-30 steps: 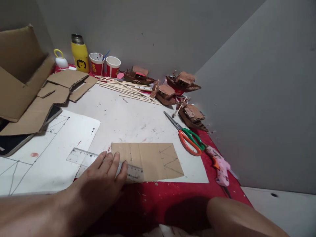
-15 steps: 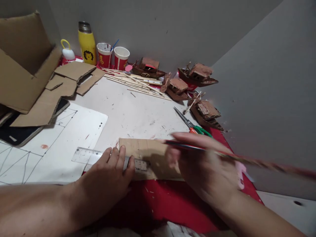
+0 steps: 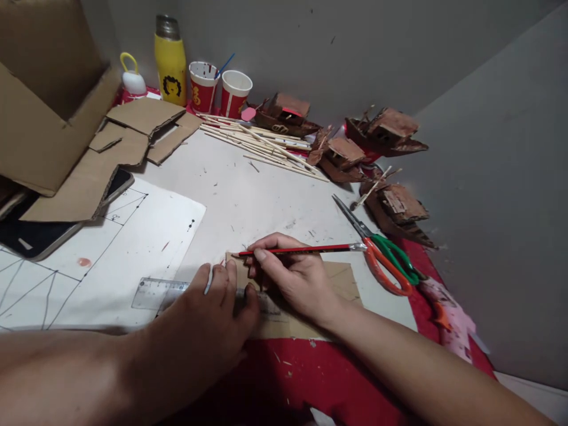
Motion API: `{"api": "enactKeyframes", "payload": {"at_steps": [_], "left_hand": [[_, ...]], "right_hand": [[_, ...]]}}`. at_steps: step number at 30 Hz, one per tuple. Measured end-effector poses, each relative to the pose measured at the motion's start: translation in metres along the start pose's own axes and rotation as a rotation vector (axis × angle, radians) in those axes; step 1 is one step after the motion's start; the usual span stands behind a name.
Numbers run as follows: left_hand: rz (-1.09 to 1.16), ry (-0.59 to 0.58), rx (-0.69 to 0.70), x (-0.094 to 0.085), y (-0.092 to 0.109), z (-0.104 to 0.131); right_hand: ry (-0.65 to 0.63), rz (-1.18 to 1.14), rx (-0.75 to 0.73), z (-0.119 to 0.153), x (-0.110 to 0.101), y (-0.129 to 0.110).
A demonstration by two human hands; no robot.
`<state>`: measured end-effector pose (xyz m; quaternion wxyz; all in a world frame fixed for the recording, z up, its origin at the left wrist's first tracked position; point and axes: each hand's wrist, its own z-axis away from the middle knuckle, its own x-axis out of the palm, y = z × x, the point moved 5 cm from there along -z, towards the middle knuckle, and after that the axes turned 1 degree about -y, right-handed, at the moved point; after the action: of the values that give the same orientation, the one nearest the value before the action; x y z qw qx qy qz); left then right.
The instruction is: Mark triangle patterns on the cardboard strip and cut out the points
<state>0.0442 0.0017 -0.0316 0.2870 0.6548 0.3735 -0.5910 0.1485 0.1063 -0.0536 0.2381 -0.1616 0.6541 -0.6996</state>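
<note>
My left hand (image 3: pixel 208 325) rests with its fingers spread on a clear ruler (image 3: pixel 155 293), pressing it against a flat cardboard piece (image 3: pixel 344 281). Between the thumb and fingers of my right hand (image 3: pixel 302 281) is a red and black pencil (image 3: pixel 306 249). Its tip is at the cardboard's upper left corner, close to my left fingertips; contact there is too fine to tell. Part of the ruler is hidden under both hands. Scissors (image 3: pixel 368 236) with green and orange handles lie right of the cardboard, blades partly apart.
Cardboard scraps (image 3: pixel 93 177) lie over a dark tablet-like device (image 3: pixel 57 236), beside a cardboard box (image 3: pixel 39 130). A drawn paper sheet (image 3: pixel 146 236) is at left. Thin wooden sticks (image 3: pixel 266 145), paper cups (image 3: pixel 236 94), a yellow bottle (image 3: pixel 170 71) and several brown model boats (image 3: pixel 394 207) stand behind.
My right hand has moved left with the pencil, from above the cardboard's right part to its upper left corner. My left hand has stayed on the ruler. The view has shifted slightly.
</note>
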Motion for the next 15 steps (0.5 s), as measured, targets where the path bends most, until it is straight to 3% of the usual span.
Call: {"api": "enactKeyframes", "payload": {"at_steps": [15], "left_hand": [[0.023, -0.041, 0.006, 0.0001, -0.0017, -0.0012]], "right_hand": [[-0.031, 0.082, -0.064, -0.0033, 0.0049, 0.0003]]}}
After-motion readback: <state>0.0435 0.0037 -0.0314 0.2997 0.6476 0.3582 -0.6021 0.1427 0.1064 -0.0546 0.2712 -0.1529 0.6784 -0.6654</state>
